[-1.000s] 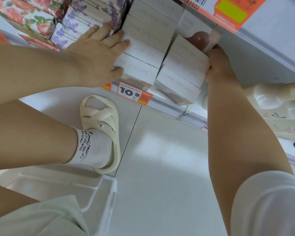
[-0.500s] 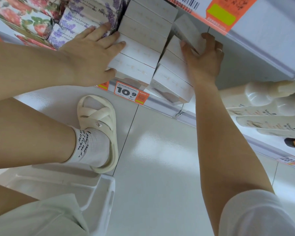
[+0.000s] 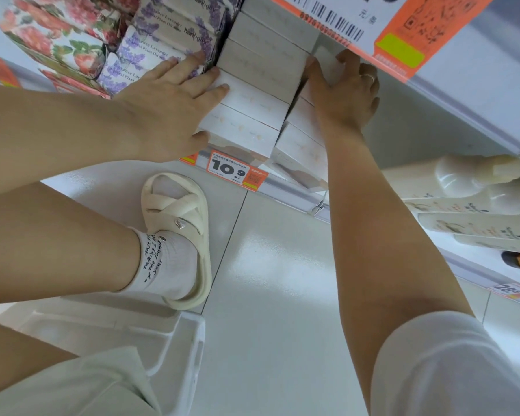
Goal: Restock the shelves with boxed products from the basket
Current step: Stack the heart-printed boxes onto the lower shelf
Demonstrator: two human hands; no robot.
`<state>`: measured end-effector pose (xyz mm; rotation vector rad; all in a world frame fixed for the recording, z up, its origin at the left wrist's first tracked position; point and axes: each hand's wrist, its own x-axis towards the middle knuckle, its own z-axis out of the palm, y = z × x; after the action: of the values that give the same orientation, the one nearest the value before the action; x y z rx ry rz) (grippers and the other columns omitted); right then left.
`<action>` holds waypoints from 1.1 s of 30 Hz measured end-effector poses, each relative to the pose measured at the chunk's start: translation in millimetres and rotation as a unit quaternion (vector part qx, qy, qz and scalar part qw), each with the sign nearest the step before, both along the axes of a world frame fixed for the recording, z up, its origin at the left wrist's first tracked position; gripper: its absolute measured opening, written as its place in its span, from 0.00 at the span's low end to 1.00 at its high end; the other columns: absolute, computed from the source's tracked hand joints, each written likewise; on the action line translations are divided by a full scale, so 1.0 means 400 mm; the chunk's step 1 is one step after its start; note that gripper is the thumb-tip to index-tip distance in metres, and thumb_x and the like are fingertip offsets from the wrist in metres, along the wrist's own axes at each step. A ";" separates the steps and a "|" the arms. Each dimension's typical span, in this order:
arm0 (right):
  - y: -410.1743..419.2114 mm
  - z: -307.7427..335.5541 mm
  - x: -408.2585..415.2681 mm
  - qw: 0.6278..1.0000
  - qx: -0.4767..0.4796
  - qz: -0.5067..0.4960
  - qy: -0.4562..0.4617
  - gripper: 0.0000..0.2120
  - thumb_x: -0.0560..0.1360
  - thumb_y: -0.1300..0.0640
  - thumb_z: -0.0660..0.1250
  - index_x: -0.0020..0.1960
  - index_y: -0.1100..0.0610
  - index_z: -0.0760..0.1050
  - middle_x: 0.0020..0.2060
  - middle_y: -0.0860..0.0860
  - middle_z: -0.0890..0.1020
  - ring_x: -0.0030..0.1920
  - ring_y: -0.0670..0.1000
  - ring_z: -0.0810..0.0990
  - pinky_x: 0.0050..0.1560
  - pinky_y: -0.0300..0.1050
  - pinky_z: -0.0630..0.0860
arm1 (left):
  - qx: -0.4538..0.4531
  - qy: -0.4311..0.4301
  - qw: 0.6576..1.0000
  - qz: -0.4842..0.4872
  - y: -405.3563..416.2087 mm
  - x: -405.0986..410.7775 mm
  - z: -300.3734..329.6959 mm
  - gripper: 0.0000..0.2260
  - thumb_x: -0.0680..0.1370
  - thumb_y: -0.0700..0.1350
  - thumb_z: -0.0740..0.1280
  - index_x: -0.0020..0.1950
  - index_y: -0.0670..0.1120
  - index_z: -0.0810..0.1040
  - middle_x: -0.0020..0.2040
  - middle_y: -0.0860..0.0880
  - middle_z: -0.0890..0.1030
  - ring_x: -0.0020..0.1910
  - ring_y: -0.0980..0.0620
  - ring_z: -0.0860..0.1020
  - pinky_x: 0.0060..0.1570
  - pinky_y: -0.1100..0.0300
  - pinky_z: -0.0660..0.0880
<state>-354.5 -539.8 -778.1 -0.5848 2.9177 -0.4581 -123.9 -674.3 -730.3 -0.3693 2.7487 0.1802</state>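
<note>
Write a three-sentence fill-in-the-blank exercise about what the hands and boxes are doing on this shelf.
1. The left hand lies flat against the stack of ____ boxes.
2. The right hand grips a box and wears a ____ on one finger.
3. The price tag under the stack reads ____.

Missing words: white; ring; 10.9

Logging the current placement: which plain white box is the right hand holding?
The small white box at the top of the right stack, just under the upper shelf's orange label; the right hand grips it. The others sit stacked.
</note>
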 end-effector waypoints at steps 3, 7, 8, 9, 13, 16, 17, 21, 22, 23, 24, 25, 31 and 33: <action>0.004 -0.007 0.003 1.000 0.009 0.030 0.001 0.38 0.70 0.29 0.53 0.72 0.51 0.63 0.70 0.52 0.69 0.71 0.57 0.64 0.72 0.60 0.56 | -0.002 -0.007 1.000 -0.003 0.000 0.002 0.002 0.31 0.80 0.54 0.55 0.79 0.47 0.45 0.79 0.47 0.46 0.77 0.47 0.40 0.74 0.52 0.40; 0.019 0.006 0.020 0.996 0.050 0.071 0.008 0.33 0.75 0.32 0.50 0.76 0.48 0.58 0.75 0.51 0.61 0.77 0.54 0.53 0.74 0.56 0.42 | 0.002 -0.005 1.000 -0.002 0.002 0.000 0.005 0.32 0.80 0.54 0.56 0.79 0.47 0.45 0.79 0.47 0.46 0.77 0.47 0.40 0.74 0.52 0.40; 0.030 0.021 0.035 0.997 0.045 0.062 -0.003 0.31 0.77 0.35 0.51 0.76 0.48 0.57 0.76 0.51 0.59 0.77 0.54 0.51 0.74 0.56 0.42 | 0.004 -0.007 1.000 -0.001 0.002 -0.002 0.006 0.32 0.80 0.54 0.56 0.79 0.47 0.45 0.79 0.47 0.46 0.77 0.47 0.40 0.74 0.52 0.40; 0.047 0.033 0.056 0.999 0.025 0.035 -0.019 0.30 0.78 0.37 0.53 0.76 0.48 0.56 0.76 0.52 0.59 0.77 0.54 0.51 0.74 0.57 0.41 | 0.003 -0.011 1.000 -0.001 0.002 -0.003 0.007 0.32 0.80 0.54 0.56 0.79 0.47 0.45 0.79 0.47 0.46 0.77 0.47 0.40 0.74 0.52 0.40; 0.142 0.043 0.194 0.969 -0.214 -0.116 -0.044 0.35 0.75 0.39 0.62 0.76 0.54 0.58 0.75 0.55 0.61 0.76 0.53 0.56 0.74 0.54 0.53 | 0.006 -0.022 1.000 0.003 0.002 -0.003 0.008 0.32 0.80 0.54 0.55 0.79 0.47 0.44 0.79 0.48 0.45 0.77 0.47 0.40 0.74 0.54 0.39; 0.204 0.016 0.283 0.921 -0.297 -0.185 -0.170 0.45 0.69 0.40 0.72 0.77 0.52 0.52 0.76 0.47 0.58 0.76 0.47 0.56 0.75 0.48 0.56 | 0.009 -0.013 1.000 0.001 0.004 -0.003 0.011 0.31 0.80 0.53 0.56 0.79 0.47 0.45 0.79 0.47 0.46 0.77 0.47 0.40 0.74 0.53 0.39; 0.221 0.005 0.298 0.909 -0.308 -0.185 -0.212 0.48 0.66 0.40 0.75 0.77 0.48 0.51 0.76 0.43 0.58 0.75 0.46 0.58 0.74 0.49 0.59 | 0.006 -0.016 1.000 0.002 0.003 -0.002 0.012 0.31 0.80 0.53 0.56 0.79 0.47 0.45 0.79 0.47 0.45 0.77 0.47 0.40 0.74 0.53 0.39; 0.243 0.001 0.285 0.875 -0.351 -0.175 -0.283 0.48 0.62 0.43 0.79 0.75 0.42 0.56 0.69 0.36 0.67 0.70 0.48 0.68 0.65 0.57 0.72 | 0.006 -0.030 1.000 0.000 0.005 -0.002 0.019 0.31 0.80 0.53 0.56 0.79 0.47 0.45 0.79 0.47 0.45 0.77 0.47 0.40 0.74 0.53 0.40; 0.241 0.006 0.276 0.878 -0.351 -0.166 -0.281 0.48 0.63 0.44 0.79 0.75 0.43 0.56 0.70 0.38 0.66 0.70 0.46 0.68 0.67 0.56 0.70 | 0.007 -0.031 0.999 0.001 0.006 -0.002 0.020 0.31 0.80 0.53 0.56 0.79 0.47 0.45 0.79 0.48 0.45 0.77 0.47 0.40 0.74 0.53 0.40; 0.238 0.012 0.269 0.882 -0.349 -0.157 -0.277 0.48 0.64 0.46 0.78 0.76 0.45 0.56 0.72 0.40 0.66 0.69 0.43 0.68 0.69 0.53 0.69 | 0.008 -0.030 1.000 0.002 0.006 -0.002 0.020 0.31 0.80 0.53 0.55 0.79 0.47 0.45 0.79 0.48 0.45 0.77 0.48 0.40 0.74 0.53 0.40; 0.235 0.016 0.263 0.886 -0.344 -0.146 -0.274 0.47 0.65 0.47 0.78 0.76 0.46 0.55 0.72 0.41 0.65 0.67 0.40 0.70 0.70 0.51 0.68 | 0.008 -0.030 1.000 0.003 0.005 -0.002 0.020 0.31 0.80 0.53 0.55 0.79 0.47 0.45 0.79 0.48 0.45 0.77 0.48 0.40 0.74 0.53 0.40; 0.231 0.016 0.257 0.890 -0.339 -0.139 -0.270 0.46 0.66 0.48 0.78 0.76 0.46 0.55 0.72 0.42 0.66 0.64 0.39 0.72 0.69 0.51 0.68 | 0.007 -0.030 1.000 0.004 0.005 -0.001 0.020 0.31 0.80 0.53 0.55 0.79 0.47 0.45 0.79 0.48 0.45 0.77 0.48 0.40 0.74 0.53 0.40; 0.228 0.000 0.229 0.886 -0.349 -0.121 -0.280 0.46 0.65 0.47 0.77 0.76 0.45 0.56 0.68 0.49 0.72 0.43 0.41 0.74 0.62 0.51 0.74 | 0.002 -0.028 1.000 -0.002 0.006 0.002 0.020 0.31 0.80 0.53 0.56 0.79 0.47 0.45 0.79 0.47 0.45 0.77 0.47 0.40 0.74 0.53 0.40; 0.226 -0.006 0.220 0.879 -0.357 -0.118 -0.292 0.45 0.65 0.47 0.77 0.75 0.45 0.56 0.58 0.50 0.71 0.34 0.39 0.74 0.53 0.45 0.72 | -0.001 -0.028 1.000 -0.006 0.005 0.002 0.020 0.31 0.80 0.53 0.56 0.78 0.47 0.45 0.79 0.47 0.46 0.77 0.47 0.40 0.74 0.53 0.41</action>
<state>-266.5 -449.5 -780.6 -0.0959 2.1749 -1.4754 -123.2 -672.3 -722.4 -0.3541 2.6953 0.1612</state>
